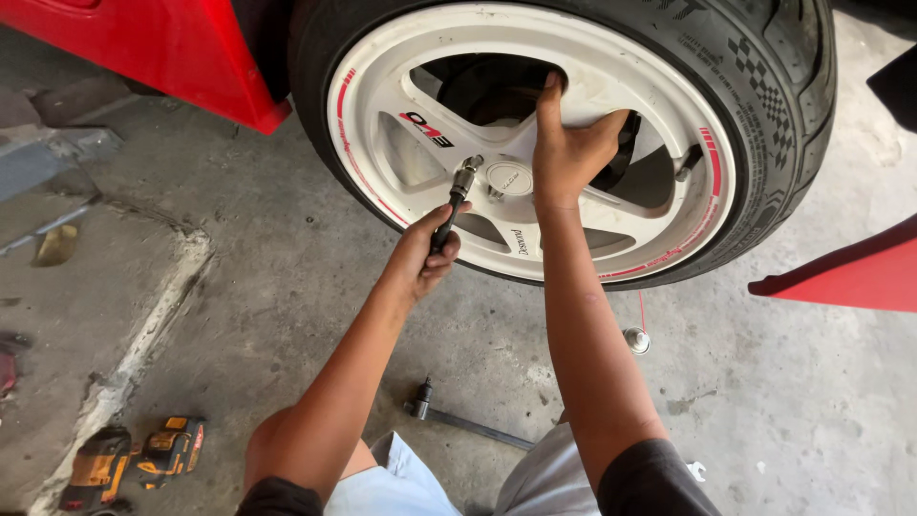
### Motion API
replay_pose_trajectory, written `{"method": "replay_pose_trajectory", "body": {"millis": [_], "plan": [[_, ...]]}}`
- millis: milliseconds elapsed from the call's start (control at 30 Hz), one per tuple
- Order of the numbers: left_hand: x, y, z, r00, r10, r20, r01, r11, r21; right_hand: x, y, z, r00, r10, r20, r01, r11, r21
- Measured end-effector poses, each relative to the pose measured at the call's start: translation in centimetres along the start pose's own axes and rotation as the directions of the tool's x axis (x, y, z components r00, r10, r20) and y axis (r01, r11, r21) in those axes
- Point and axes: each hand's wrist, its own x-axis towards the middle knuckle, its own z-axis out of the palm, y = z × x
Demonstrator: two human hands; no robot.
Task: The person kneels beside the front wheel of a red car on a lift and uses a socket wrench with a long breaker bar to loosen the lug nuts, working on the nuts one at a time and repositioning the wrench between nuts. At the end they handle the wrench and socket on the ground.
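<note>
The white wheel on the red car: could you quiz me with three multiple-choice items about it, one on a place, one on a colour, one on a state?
1. Where does the cordless power tool lie?
A. on the concrete floor at lower left
B. on top of the tyre
C. in the right hand

2. What colour is the stripe around the wheel rim?
A. blue
B. red
C. green

3. What is the left hand doing?
A. resting open on the floor
B. gripping the socket wrench set near the hub
C. holding a rag

Answers: 1 A, it lies on the floor; 2 B, red rings the white rim; 3 B, fingers close round the handle while the right hand braces on a spoke.
</note>
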Motion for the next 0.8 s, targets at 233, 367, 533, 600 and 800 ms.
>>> {"method": "replay_pose_trajectory", "body": {"millis": [233,367,533,600,800], "plan": [[3.0,-0.4,-0.5,0.997,-0.010,0.073,0.020,0.989,-0.145,-0.1,0.1,0.1,1.000,0.005,-0.028,-0.007,0.999,-0.050],[3.5,-0.8,-0.4,0.936,0.335,-0.109,-0.190,0.741,0.644,-0.2,0.2,0.2,0.999,0.022,-0.041,-0.025,0.998,-0.064],[2.3,-2.1,0.2,0.730,0.681,0.048,-0.101,0.038,0.994,-0.6,0.4,0.2,0.999,0.015,-0.043,-0.018,0.997,-0.073],[2.2,-2.1,0.4,0.720,0.690,0.074,-0.091,-0.012,0.996,-0.6,0.4,0.1,0.999,0.006,-0.044,-0.010,0.996,-0.087],[2.1,-0.7,-0.4,0.990,0.134,0.036,-0.134,0.991,-0.007,-0.5,0.0,0.2,0.999,-0.001,-0.038,-0.002,0.996,-0.086]]}}
